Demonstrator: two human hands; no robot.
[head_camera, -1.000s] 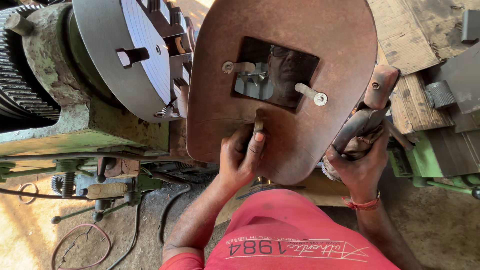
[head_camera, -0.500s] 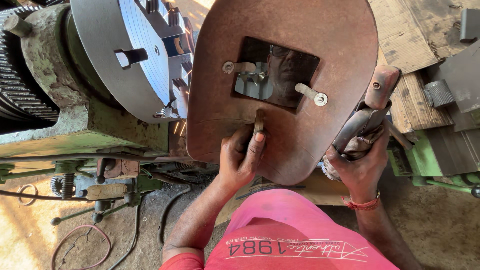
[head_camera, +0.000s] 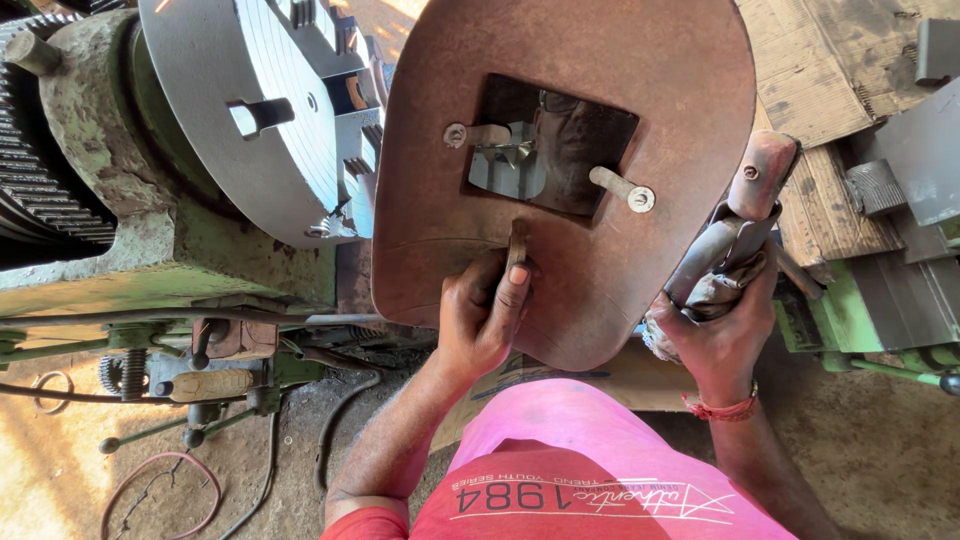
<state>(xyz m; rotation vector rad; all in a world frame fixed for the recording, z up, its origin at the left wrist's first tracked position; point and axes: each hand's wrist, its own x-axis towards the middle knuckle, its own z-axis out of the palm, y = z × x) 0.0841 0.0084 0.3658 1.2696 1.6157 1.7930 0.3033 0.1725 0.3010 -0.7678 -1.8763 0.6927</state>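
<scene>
Since a second ago almost nothing has shifted: we still hold the rusty brown shield (head_camera: 590, 250) up in front of us, and both hands sit where they were; only the view has drifted a little.

Our left hand (head_camera: 485, 320) is closed around the short handle (head_camera: 517, 250) at the shield's lower middle, thumb laid along it. Our right hand (head_camera: 715, 335) is wrapped tight around the welding holder (head_camera: 735, 225), whose rust-coloured head pokes up past the shield's right edge. What the holder's tip touches we cannot tell, as the shield hides it.

The shield covers most of what lies behind it. Its dark window (head_camera: 555, 155) gives only a dim reflection and a glimpse of bright metal, too unclear to name. The shield's top is cut off by the frame.

To the left stands an old green lathe (head_camera: 190, 265) with its grey round chuck (head_camera: 260, 110), partly behind the shield's edge. Worn wooden planks (head_camera: 830, 90) lie at upper right, beside grey and green machine parts (head_camera: 900, 290). Below is a dirty floor (head_camera: 250, 460) with loose cables (head_camera: 150, 490).
</scene>
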